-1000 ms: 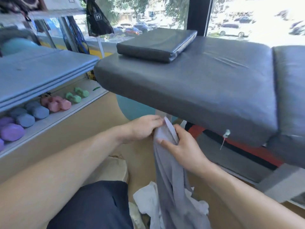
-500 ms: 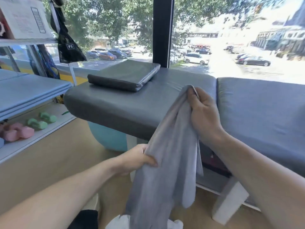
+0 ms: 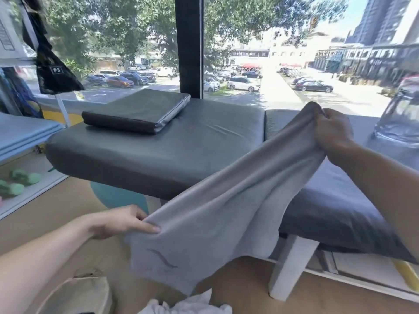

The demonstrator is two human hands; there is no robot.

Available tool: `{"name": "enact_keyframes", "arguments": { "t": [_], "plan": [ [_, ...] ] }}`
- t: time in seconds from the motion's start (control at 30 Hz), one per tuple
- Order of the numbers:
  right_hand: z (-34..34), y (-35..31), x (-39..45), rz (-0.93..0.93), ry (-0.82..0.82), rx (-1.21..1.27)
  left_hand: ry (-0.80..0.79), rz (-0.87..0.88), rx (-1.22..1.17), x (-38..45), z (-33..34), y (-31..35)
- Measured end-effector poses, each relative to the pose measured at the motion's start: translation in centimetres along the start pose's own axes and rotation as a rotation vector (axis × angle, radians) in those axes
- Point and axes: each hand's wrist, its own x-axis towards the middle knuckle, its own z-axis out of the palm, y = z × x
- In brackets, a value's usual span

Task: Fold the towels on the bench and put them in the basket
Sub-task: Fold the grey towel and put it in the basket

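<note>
A grey towel stretches slantwise in the air in front of the padded bench, held between both hands. The right hand grips one bunched end in a closed fist, raised above the bench's right-hand cushion. The left hand pinches the towel's lower edge between thumb and fingers, below the bench's front edge. The cloth is thin and soft, smooth with long folds along its span, and a loose flap bearing a dark wavy mark hangs down beneath the left hand. The bench is dark grey, glossy and leather-like, with rounded corners. A flat rectangular cushion of the same material lies on its left part. Crumpled white cloth lies on the floor below the towel.
</note>
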Motion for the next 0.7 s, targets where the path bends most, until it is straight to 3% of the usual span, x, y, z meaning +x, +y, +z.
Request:
{"name": "enact_keyframes", "arguments": {
  "t": [0.1, 0.2, 0.3, 0.4, 0.47, 0.53, 0.6, 0.7],
  "plan": [
    [-3.0, 1.7, 1.3, -0.055, -0.015, -0.178, -0.009, 0.013, -0.048, -1.0, -2.7, 1.5],
    [-5.9, 3.3, 1.6, -0.130, -0.174, -0.441, 0.024, 0.127, -0.135, -1.6, -5.2, 3.3],
    [-8.0, 4.5, 1.4, -0.049, -0.371, -0.670, 0.135, 0.255, -0.228, -1.6, -6.1, 6.2],
    [-9.9, 4.8, 1.9, -0.013, -0.379, -0.733, 0.308, 0.398, -0.286, -0.9, -6.6, 10.0],
    [-11.1, 5.1, 3.0, 0.017, -0.345, -0.686, 0.494, 0.452, -0.228, 0.6, -7.3, 12.0],
    [-11.9, 5.4, 4.2, 0.083, -0.271, -0.456, 0.738, 0.415, -0.137, 2.6, -8.3, 13.8],
    [-12.3, 5.5, 4.8, 0.134, -0.097, -0.256, 0.929, 0.343, -0.019, 4.6, -9.4, 15.5],
    [-11.4, 6.2, 5.4, 0.188, 0.016, -0.141, 0.996, 0.194, 0.251, 7.4, -10.7, 17.6]
  ]
}}
